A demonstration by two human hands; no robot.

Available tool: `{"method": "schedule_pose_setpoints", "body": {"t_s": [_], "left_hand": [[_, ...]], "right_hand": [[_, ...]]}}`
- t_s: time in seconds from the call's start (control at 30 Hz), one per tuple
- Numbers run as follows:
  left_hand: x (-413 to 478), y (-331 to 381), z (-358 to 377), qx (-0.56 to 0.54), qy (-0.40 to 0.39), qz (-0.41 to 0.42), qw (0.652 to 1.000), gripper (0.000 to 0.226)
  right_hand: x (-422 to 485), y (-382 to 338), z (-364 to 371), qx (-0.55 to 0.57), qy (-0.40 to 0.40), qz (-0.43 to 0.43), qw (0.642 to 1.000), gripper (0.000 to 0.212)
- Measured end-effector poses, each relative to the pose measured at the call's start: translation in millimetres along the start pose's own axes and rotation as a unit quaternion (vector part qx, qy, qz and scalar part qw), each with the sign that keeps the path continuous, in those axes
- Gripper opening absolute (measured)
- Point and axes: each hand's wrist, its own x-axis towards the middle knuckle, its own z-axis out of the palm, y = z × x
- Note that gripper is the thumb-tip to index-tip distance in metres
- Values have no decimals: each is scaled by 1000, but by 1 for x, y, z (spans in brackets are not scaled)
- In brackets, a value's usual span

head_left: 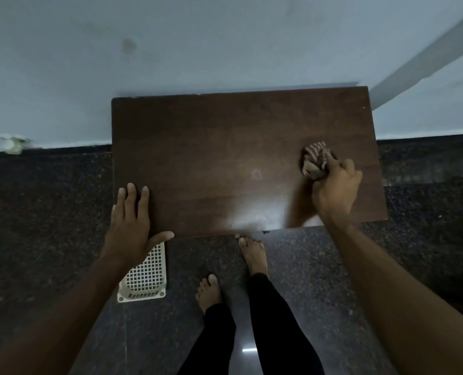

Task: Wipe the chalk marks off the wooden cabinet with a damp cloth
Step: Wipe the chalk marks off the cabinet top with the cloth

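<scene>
The dark brown wooden cabinet point(211, 147) stands against the wall, and I look straight down on its top. A faint pale ring mark point(256, 174) shows near the middle of the top. My right hand point(335, 188) is closed around a bunched striped brown cloth point(314, 157) and presses it on the right side of the top. My left hand point(131, 226) lies flat with fingers spread on the front left corner, thumb along the front edge. It holds nothing.
A white plastic basket point(145, 277) with a grid pattern lies on the dark speckled floor point(49, 226) below the left corner. My bare feet point(253, 255) stand close to the cabinet front. A pale blue wall point(225, 44) rises behind; a small crumpled scrap point(12, 144) lies at its base left.
</scene>
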Motion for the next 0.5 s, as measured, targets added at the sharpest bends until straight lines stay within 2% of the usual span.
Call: {"method": "schedule_pose_setpoints", "body": {"t_s": [0.07, 0.27, 0.4, 0.5], "left_hand": [[0, 0, 0, -12, 10, 0, 1000, 130], [-3, -2, 2, -51, 44, -9, 998, 135], [-3, -4, 3, -42, 59, -12, 997, 126], [-5, -1, 1, -46, 59, -22, 997, 123]], "right_hand": [[-17, -29, 8, 17, -8, -30, 999, 58], [-103, -120, 42, 31, -95, -244, 965, 56], [-148, -129, 57, 36, -118, -307, 944, 57], [-148, -112, 55, 43, -112, -340, 933, 53]]}}
